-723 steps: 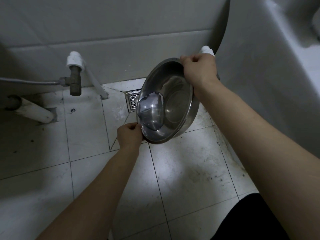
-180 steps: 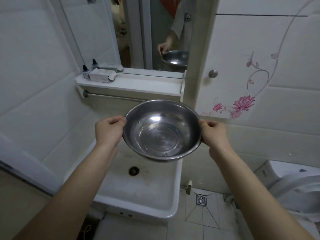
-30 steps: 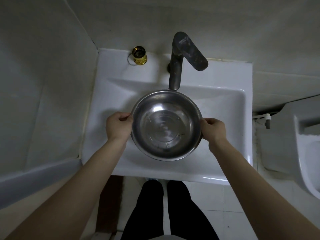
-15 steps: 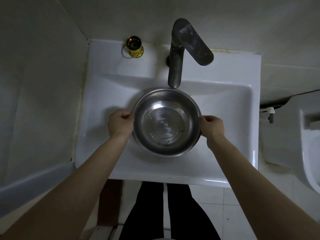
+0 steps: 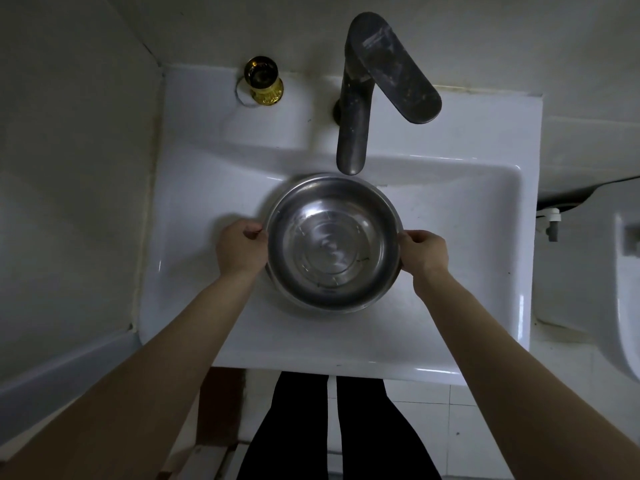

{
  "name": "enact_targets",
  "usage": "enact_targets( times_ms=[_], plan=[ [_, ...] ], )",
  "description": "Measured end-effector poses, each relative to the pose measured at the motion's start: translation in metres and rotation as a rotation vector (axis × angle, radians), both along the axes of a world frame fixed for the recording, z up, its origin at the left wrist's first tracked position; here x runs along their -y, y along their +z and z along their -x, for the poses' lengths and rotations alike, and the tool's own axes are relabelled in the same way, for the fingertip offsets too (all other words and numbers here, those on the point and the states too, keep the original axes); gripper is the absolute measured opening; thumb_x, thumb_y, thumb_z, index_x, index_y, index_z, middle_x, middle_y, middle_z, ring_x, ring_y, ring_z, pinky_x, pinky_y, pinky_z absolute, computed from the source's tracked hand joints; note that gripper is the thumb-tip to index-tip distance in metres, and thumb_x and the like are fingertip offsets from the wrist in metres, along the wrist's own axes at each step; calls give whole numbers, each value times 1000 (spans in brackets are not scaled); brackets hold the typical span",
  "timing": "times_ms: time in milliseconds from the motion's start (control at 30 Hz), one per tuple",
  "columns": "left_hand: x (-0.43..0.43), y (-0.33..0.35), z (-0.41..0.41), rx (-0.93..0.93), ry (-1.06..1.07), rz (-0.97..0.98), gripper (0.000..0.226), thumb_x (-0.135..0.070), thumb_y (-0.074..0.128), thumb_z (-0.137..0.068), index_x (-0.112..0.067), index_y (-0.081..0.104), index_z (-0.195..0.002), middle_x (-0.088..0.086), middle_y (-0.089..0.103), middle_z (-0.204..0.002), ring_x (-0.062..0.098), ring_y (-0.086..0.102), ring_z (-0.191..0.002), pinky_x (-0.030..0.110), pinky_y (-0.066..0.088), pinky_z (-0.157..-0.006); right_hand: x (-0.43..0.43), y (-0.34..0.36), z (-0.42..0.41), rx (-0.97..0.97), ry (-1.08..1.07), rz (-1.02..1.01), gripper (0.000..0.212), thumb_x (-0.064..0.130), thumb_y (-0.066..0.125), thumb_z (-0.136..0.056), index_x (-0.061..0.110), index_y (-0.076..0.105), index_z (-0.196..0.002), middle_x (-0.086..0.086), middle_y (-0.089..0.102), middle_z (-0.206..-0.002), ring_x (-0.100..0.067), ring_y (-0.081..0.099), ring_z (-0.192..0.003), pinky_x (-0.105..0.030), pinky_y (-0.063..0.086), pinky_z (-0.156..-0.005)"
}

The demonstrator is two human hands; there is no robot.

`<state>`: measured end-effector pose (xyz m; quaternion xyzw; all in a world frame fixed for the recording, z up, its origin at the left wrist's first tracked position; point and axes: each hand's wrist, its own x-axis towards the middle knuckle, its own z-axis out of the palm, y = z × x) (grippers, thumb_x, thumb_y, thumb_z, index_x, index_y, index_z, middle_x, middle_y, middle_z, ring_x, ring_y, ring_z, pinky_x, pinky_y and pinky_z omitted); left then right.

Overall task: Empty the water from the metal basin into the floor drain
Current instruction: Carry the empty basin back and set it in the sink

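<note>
The round metal basin [image 5: 332,242] sits level and low inside the white sink [image 5: 485,216], just below the dark faucet spout [image 5: 351,147]. My left hand [image 5: 240,249] grips its left rim and my right hand [image 5: 422,252] grips its right rim. The basin's inside shines with ringed reflections; I cannot tell if water is in it. The floor drain is out of view.
A small gold-coloured bottle [image 5: 263,81] stands on the sink's back ledge at the left. Grey wall panels close in on the left. A toilet edge [image 5: 627,306] and a white valve [image 5: 550,220] are at the right. My dark-trousered legs [image 5: 332,431] stand on the tiled floor below the sink.
Over the last second both hands have lowered the basin a little deeper into the sink under the faucet. Earlier it was tipped over the floor drain, then carried up to the sink.
</note>
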<state>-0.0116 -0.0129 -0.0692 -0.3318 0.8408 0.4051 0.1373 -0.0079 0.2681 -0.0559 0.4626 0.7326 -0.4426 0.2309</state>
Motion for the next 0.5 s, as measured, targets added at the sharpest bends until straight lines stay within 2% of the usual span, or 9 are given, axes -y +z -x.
enact_targets(
  times_ms=[167,300,500],
  plan=[
    [-1,-3,1,-9,-15,12,12,-6,66,-85,-10,78,-87,10,77,-90,31,73,-91,40,57,-86,0,-8,1,-4,0,2,13,20,59,-99,23,71,-95,1,72,-88,-26,72,-88,-40,62,-82],
    [-1,-6,1,-17,-17,19,11,-6,66,-84,-13,75,-81,5,74,-82,30,72,-88,33,53,-78,-1,-11,1,-9,-6,5,14,18,58,-100,21,71,-98,0,72,-90,-27,72,-90,-40,62,-83],
    [0,-10,0,-33,-14,23,7,-8,70,-83,-10,76,-85,7,76,-87,30,72,-88,40,58,-84,-1,-15,2,-17,6,6,15,19,59,-101,19,73,-104,0,72,-93,-26,71,-90,-39,62,-82]
  ],
)
